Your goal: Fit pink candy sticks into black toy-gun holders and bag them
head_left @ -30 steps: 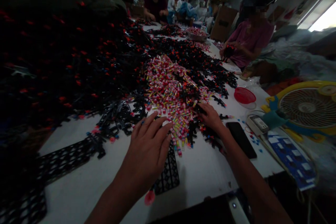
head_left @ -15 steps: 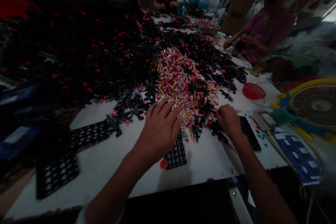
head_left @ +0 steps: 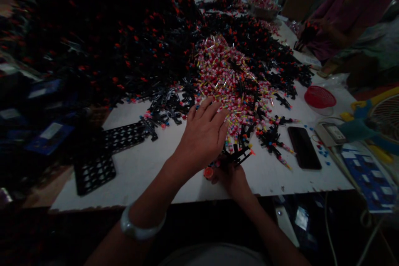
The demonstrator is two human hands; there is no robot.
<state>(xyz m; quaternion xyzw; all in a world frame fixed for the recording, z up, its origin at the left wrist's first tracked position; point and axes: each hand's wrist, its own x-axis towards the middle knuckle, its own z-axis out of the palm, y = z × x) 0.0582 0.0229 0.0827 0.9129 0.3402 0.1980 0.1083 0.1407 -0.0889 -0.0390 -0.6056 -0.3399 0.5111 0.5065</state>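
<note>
On the white worktop, head view: big heap of small pink, white and yellow plastic tubes, used as landmark. Left hand at the heap's near edge, palm down, fingers loosely spread; underside hidden, can't tell if it touches anything there. White band around that wrist. Right hand just nearer than the heap, partly behind the left, fingers curled around a black plastic toy gun with orange tip; gun sits at the heap's near end, tip pointing right. Round orange-red plastic piece by the right fingertips, contact unclear.

Left of the heap: large dark pile of black toy guns with orange tips; nearer, two black perforated plastic trays. Right of the heap: loose guns and tubes, then black smartphone, red mesh basket, yellow-and-blue fan. Beyond the heap, far right: person in purple top.
</note>
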